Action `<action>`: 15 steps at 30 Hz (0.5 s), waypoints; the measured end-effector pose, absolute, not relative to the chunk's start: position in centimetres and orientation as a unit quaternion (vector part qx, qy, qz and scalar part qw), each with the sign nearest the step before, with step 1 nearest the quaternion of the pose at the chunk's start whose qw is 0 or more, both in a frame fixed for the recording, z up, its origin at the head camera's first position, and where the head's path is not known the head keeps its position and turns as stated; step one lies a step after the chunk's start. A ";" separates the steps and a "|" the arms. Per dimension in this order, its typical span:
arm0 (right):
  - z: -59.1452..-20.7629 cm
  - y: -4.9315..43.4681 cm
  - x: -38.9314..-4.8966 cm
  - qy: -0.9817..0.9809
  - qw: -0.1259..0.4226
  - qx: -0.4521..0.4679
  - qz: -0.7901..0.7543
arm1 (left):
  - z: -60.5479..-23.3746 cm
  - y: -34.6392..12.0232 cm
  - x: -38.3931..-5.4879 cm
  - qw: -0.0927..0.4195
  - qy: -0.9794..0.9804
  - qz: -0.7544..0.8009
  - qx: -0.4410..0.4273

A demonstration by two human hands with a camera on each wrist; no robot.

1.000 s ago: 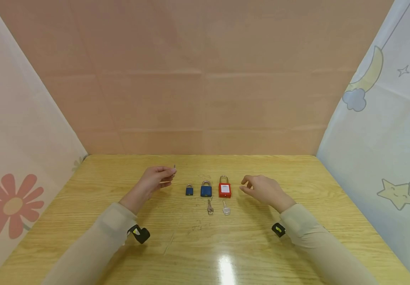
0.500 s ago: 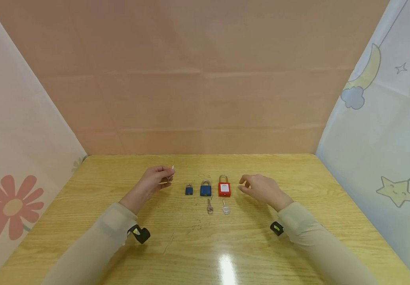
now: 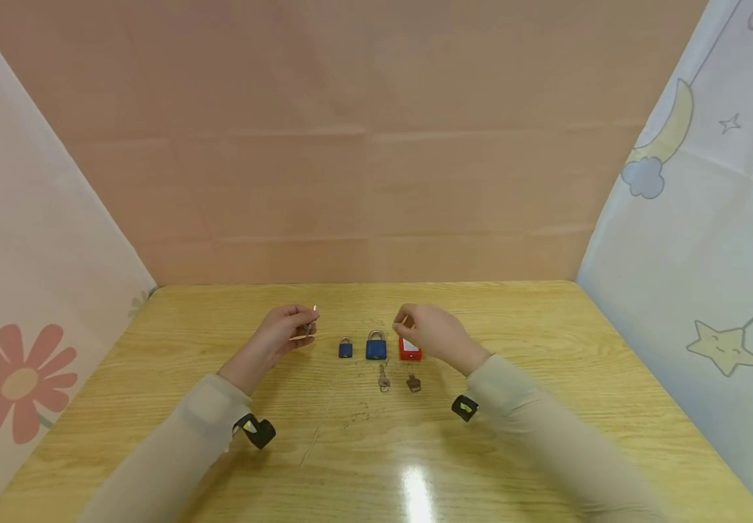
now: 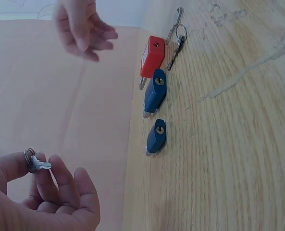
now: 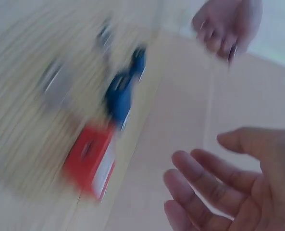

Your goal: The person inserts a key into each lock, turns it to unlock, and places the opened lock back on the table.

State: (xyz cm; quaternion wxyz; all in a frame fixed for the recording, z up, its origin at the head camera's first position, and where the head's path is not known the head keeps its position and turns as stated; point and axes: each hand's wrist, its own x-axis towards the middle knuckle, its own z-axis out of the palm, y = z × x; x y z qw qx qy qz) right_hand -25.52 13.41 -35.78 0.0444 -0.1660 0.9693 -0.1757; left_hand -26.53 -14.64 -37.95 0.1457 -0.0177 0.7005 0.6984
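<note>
In the head view my left hand [image 3: 280, 331] is raised above the table, left of the padlocks. It pinches a small silver key [image 4: 42, 165] with a ring between thumb and fingers. My right hand [image 3: 437, 333], holding nothing, hovers over the red padlock [image 3: 409, 355] and hides its shackle. Its fingers are spread and loosely bent in the right wrist view, which is blurred. Left of the red one stand a medium blue padlock [image 3: 376, 350] and a small blue padlock [image 3: 346, 350]. Two keys, one bare metal [image 3: 384, 380] and one broad-headed [image 3: 413, 383], lie in front of them.
All of this is on a wooden table [image 3: 363, 465] with scuff marks. A pinkish backdrop [image 3: 363, 181] rises behind it, and printed side sheets [image 3: 690, 240] close in the left and right.
My right hand has moved left, from beside the red padlock to above it. The left hand stays in about the same place, the key tilting slightly in its fingers.
</note>
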 end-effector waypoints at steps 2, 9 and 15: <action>-36.1 11.8 -25.8 0.964 0.057 -0.178 -0.187 | -37.9 -14.5 -26.5 0.147 0.700 0.699 -0.016; -38.3 8.1 -27.5 0.969 0.053 -0.229 -0.079 | -37.8 -14.2 -26.6 0.148 0.701 0.698 -0.009; -39.6 5.3 -27.9 0.976 0.025 -0.218 -0.001 | -37.7 -13.9 -26.6 0.151 0.697 0.701 -0.005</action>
